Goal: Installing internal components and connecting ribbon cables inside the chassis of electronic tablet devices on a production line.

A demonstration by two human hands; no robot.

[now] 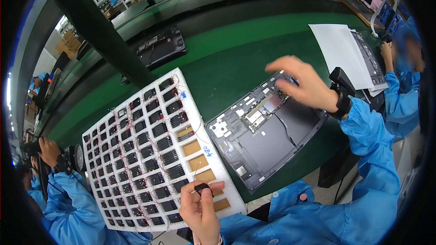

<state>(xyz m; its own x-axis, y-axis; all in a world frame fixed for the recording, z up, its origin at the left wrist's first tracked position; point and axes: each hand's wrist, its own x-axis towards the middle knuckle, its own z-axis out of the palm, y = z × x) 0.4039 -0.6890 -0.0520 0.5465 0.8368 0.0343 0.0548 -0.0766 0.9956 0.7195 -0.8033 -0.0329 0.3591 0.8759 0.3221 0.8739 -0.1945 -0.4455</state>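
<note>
A small black part (205, 188) is pinched between the thumb and fingers of the left hand (199, 211) at a green assembly bench (254, 40), and is held above the near right corner of a white foam tray (194, 108). The right hand (303, 83) (slightly blurred) is held over the far right end of an opened dark grey laptop chassis (272, 142), its fingers loosely spread and nothing seen in its grasp; whether the chassis is touched cannot be told. A black band (344, 105) is worn on the right wrist, below which the arm is covered by a blue sleeve (372, 140).

The chassis is set at a slant just beside the tray, with a circuit board (263, 113) and a dark cable (286, 129) exposed. Rows of compartments in the tray are filled with black parts (156, 179), threaded with thin red wires; along the right-hand column, brown bases are revealed in several.

Beyond the tray, a second dark chassis (165, 47) is partly hidden by a dark green post (97, 27). White sheets (338, 54) are laid at the far right, near a blue-clad co-worker (404, 108); another worker's sleeve (70, 199) is seen at left.
</note>
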